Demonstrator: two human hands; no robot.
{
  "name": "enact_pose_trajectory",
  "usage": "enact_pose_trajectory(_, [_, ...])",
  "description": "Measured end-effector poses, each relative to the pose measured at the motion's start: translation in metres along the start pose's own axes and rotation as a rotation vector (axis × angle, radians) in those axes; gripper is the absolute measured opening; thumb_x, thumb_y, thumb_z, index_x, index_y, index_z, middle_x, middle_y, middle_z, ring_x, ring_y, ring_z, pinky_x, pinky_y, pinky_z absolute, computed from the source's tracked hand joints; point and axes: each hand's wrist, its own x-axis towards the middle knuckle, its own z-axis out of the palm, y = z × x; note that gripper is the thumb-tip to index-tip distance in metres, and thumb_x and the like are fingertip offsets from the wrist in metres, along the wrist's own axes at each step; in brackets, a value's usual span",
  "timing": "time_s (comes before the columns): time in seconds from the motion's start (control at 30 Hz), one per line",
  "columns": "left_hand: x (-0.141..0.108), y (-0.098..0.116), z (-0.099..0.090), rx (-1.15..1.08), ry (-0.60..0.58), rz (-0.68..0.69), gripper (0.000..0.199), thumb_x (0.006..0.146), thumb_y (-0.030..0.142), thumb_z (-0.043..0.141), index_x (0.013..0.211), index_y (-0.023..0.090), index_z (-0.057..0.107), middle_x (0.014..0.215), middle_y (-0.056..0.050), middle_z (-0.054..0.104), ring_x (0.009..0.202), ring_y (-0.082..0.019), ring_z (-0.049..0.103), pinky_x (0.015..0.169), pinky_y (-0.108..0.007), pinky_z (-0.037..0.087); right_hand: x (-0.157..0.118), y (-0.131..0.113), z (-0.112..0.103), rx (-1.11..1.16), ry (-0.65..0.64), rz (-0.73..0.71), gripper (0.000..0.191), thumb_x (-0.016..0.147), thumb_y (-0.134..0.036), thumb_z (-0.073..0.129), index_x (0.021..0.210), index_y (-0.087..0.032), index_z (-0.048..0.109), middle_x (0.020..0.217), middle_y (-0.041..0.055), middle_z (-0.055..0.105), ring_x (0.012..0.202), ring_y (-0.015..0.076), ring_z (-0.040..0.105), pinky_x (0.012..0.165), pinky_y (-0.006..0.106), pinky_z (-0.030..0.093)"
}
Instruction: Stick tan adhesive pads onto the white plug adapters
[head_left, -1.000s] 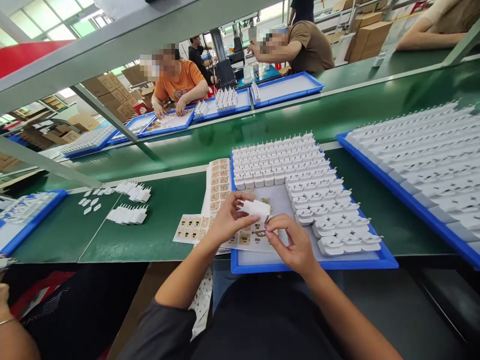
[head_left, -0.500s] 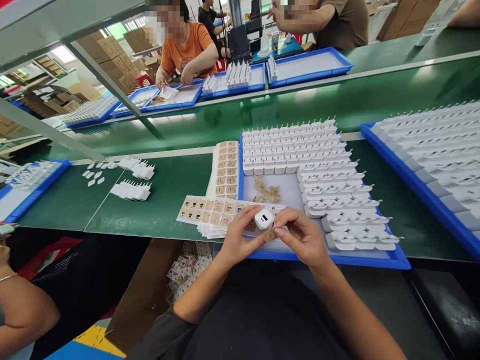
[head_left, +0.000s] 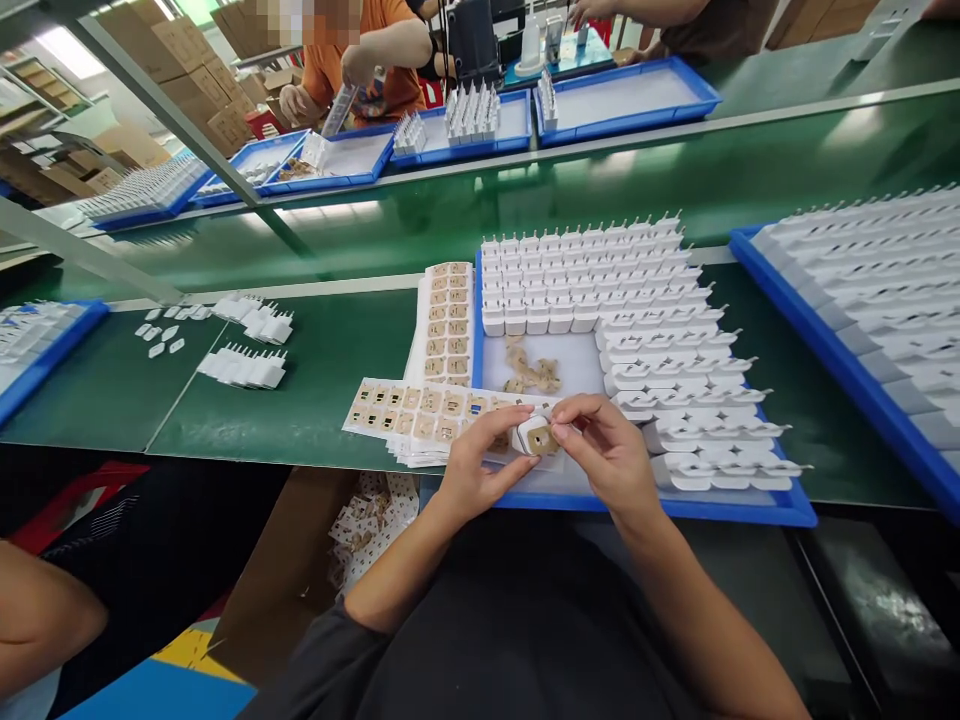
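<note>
My left hand [head_left: 478, 465] is closed on a small white USB plug charger [head_left: 523, 433], gripped between thumb and fingers above the front of a blue tray. A tan square sticker [head_left: 539, 441] with a small dark opening lies over the charger's face, and the fingertips of my right hand [head_left: 609, 452] pinch its right edge. Whether the sticker is fully pressed down I cannot tell. Beneath and left of the hands is a sheet of tan stickers [head_left: 409, 408], partly covered by my left hand.
Rows of white chargers [head_left: 577, 275] and crumpled tan scraps [head_left: 532, 370] occupy the blue tray [head_left: 735, 513]. Another sticker sheet [head_left: 448, 320] lies beside it. Loose chargers [head_left: 244, 367] lie left; a full tray [head_left: 862, 330] stands right. A person [head_left: 375, 60] works across the bench.
The charger has tilted, and the sticker has moved up from below it onto its face. My right hand has followed, still pinching the sticker. The camera view has shifted slightly.
</note>
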Motion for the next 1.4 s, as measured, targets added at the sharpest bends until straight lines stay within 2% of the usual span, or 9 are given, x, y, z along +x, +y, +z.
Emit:
enact_pose_trajectory(0.43, [-0.001,0.002,0.000,0.007,-0.015,-0.056,0.040,0.088,0.034,0.074,0.125,0.024,0.062,0.129,-0.012,0.071,0.124,-0.029,0.066,0.097,-0.041,0.058,0.001,-0.003,0.002,-0.024,-0.006,0.000,0.014,0.092,-0.037,0.069,0.089,-0.024,0.064,0.081,0.0011,0.066,0.076,0.0170,0.065,0.071,0.031,0.057])
enact_pose_trajectory(0.77, [0.000,0.002,0.000,0.001,0.002,0.002,0.039,0.088,0.028,0.074,0.124,0.024,0.061,0.128,-0.012,0.071,0.122,-0.027,0.067,0.094,-0.038,0.058,-0.001,-0.003,0.004,-0.151,0.005,-0.082,0.005,0.092,-0.026,0.069,0.093,-0.025,0.064,0.083,0.0005,0.066,0.078,0.0167,0.063,0.072,0.032,0.054])
enact_pose_trajectory(0.97, [0.000,0.004,0.001,0.010,0.001,0.029,0.039,0.088,0.026,0.074,0.124,0.024,0.060,0.128,-0.012,0.071,0.122,-0.027,0.067,0.092,-0.037,0.058,-0.001,-0.005,0.008,-0.291,0.041,-0.161,0.007,0.091,-0.023,0.069,0.092,-0.025,0.063,0.083,0.0010,0.066,0.077,0.0174,0.064,0.071,0.034,0.055])
enact_pose_trajectory(1.13, [0.000,0.003,0.001,0.014,0.009,0.052,0.037,0.088,0.024,0.074,0.122,0.024,0.060,0.126,-0.012,0.071,0.121,-0.026,0.067,0.090,-0.035,0.058,-0.001,-0.006,0.013,-0.491,0.109,-0.317,0.010,0.090,-0.019,0.069,0.094,-0.025,0.062,0.083,0.0015,0.064,0.075,0.0175,0.063,0.070,0.034,0.056])
enact_pose_trajectory(1.23, [-0.001,0.000,0.003,-0.014,0.061,0.077,0.037,0.086,0.022,0.076,0.118,0.024,0.059,0.125,-0.012,0.070,0.118,-0.025,0.068,0.090,-0.035,0.058,-0.001,-0.004,0.013,-0.507,0.212,-0.255,0.013,0.091,-0.025,0.069,0.103,-0.024,0.063,0.095,0.0050,0.061,0.077,0.0173,0.060,0.067,0.033,0.057])
enact_pose_trajectory(1.3, [-0.002,-0.003,0.004,-0.017,0.115,0.107,0.037,0.085,0.021,0.077,0.116,0.023,0.058,0.125,-0.012,0.069,0.118,-0.025,0.068,0.091,-0.037,0.058,0.000,-0.003,0.011,-0.374,0.157,-0.136,0.016,0.094,-0.027,0.065,0.109,-0.025,0.063,0.103,0.0062,0.060,0.085,0.0178,0.062,0.070,0.032,0.058])
enact_pose_trajectory(1.4, [-0.001,-0.004,0.006,0.011,0.159,0.166,0.037,0.083,0.019,0.078,0.114,0.022,0.056,0.123,-0.013,0.067,0.117,-0.024,0.067,0.092,-0.039,0.059,0.001,-0.005,0.007,-0.124,-0.116,0.030,0.018,0.094,-0.030,0.066,0.111,-0.027,0.063,0.111,0.0054,0.062,0.105,0.0203,0.064,0.086,0.035,0.059])
